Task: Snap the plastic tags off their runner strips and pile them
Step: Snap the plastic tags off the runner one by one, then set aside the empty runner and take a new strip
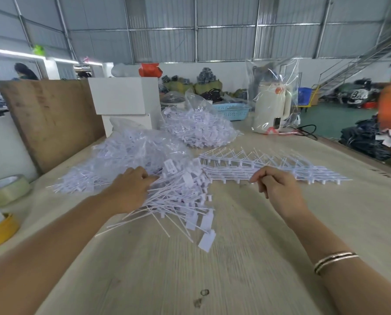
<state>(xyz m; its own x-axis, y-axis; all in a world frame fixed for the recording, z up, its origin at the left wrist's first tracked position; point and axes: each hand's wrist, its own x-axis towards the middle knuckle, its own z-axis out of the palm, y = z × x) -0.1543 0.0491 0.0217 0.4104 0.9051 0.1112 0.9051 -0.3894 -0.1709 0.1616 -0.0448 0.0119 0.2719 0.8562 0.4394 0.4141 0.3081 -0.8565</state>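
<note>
Our two bare arms reach out in front of us. Our left arm comes in from 7 o'clock and points toward 1 o'clock. Our left hand (131, 187) lies palm down, and its fingers bend at the tips. Our right arm comes in from 5 o'clock and points toward 11 o'clock. It has thin bangles (335, 261) on it. Our right hand (278, 185) has curled fingers, with the thumb and first finger pinched close together.
</note>
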